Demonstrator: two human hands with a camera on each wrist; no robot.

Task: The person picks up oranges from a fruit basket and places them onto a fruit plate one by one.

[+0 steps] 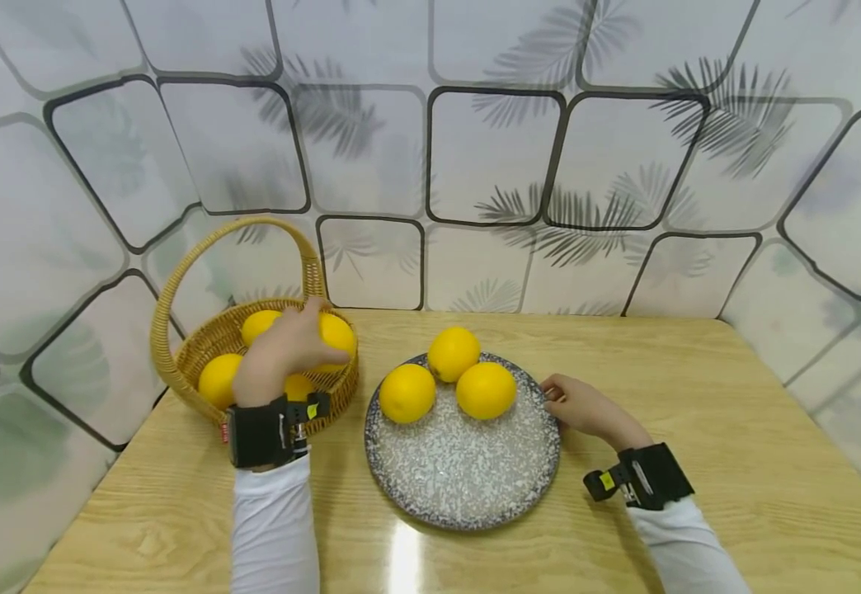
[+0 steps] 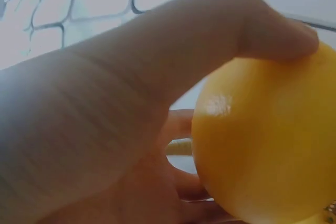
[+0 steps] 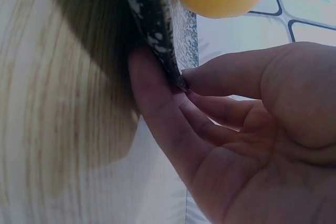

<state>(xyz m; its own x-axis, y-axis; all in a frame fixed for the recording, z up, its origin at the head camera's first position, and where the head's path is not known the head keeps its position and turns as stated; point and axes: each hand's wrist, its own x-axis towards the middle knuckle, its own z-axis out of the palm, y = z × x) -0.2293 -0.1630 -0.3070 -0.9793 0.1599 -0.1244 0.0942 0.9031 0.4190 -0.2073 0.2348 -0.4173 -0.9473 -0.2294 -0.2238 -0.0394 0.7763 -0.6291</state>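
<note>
My left hand grips a yellow lemon at the right side of a wicker basket. In the left wrist view the thumb lies over the top of that lemon, with the other fingers behind it. More lemons sit in the basket, partly hidden by the hand. My right hand pinches the right rim of a round speckled grey plate. The right wrist view has the thumb above the plate's dark edge and fingers beneath. Three lemons rest on the plate's far half.
The basket's tall arched handle rises at the left. A light wooden table lies under everything. Behind it and at the sides stands a pale covering with dark outlined shapes and leaf prints.
</note>
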